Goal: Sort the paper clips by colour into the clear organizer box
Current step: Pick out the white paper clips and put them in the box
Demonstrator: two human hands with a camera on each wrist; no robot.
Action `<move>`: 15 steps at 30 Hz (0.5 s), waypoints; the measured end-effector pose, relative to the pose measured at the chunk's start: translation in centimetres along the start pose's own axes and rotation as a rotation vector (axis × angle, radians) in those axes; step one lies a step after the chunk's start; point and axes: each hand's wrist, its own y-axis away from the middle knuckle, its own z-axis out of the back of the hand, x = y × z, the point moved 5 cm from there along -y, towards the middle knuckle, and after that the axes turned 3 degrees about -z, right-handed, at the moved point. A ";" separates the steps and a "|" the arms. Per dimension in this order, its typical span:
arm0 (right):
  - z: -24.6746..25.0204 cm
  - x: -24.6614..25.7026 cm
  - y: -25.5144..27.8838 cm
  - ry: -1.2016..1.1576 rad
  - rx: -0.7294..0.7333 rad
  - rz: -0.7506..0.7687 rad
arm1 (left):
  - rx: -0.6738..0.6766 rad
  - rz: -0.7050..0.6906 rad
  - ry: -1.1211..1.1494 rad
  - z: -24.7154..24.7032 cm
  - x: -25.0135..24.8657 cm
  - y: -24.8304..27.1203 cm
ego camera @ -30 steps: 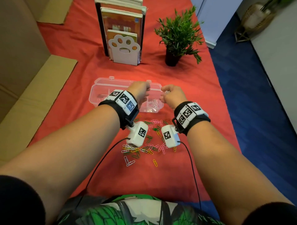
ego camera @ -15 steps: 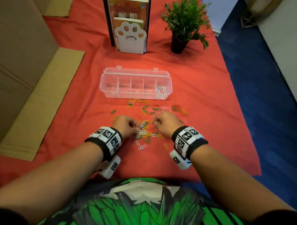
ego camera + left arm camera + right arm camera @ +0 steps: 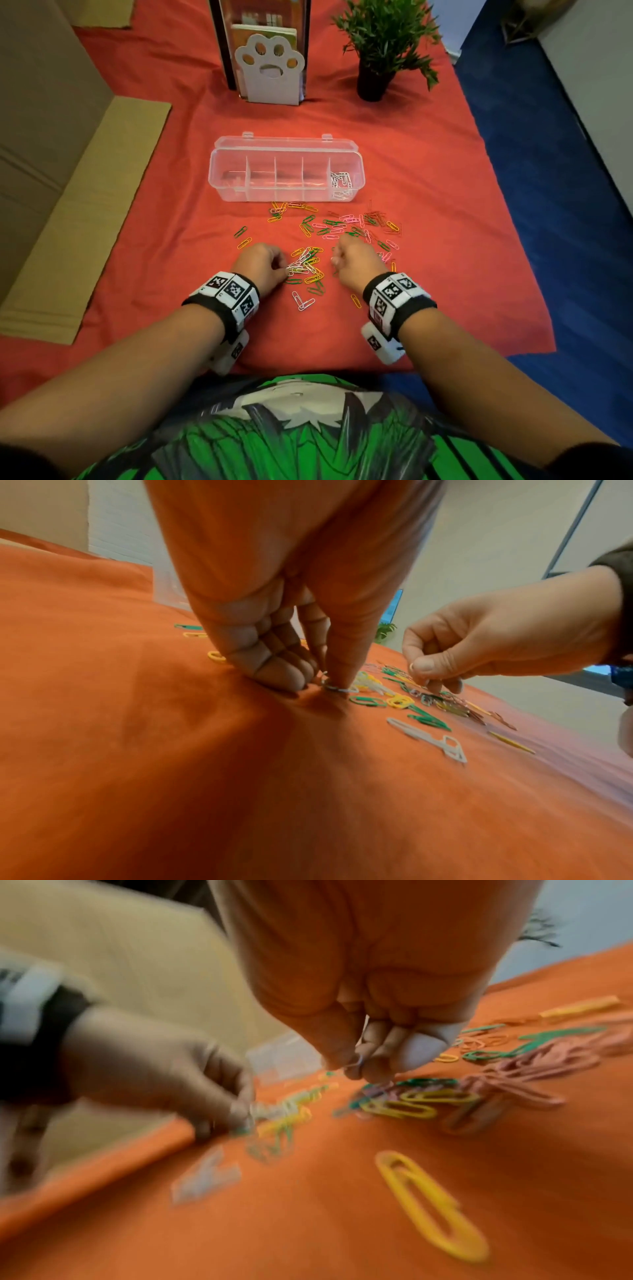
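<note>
The cloth (image 3: 428, 192) is orange-red; the box (image 3: 286, 147) is clear, with white clips (image 3: 340, 183) in its right end; loose clips (image 3: 329, 226) are yellow, green, pink, white and dull red; the wristbands (image 3: 226, 294) are black with white squares of black checks; the bookend (image 3: 270, 73) is white; the plant (image 3: 383, 31) is green in a black pot (image 3: 373, 84); the floor (image 3: 548, 171) is blue; the cardboard (image 3: 85, 205) is tan; the shirt (image 3: 308, 431) is green, black and white.

Head view high, looking down; both wrist views low, close along the fingers, sharing the paper clips (image 3: 310, 265).

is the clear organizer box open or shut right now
Open: the clear organizer box has its lid folded back behind it, dividers exposed, white paper clips in the rightmost compartment.
</note>
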 end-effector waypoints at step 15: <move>-3.0 3.3 -0.4 0.158 0.045 -0.008 | 0.003 0.418 1.005 0.5 1.3 0.5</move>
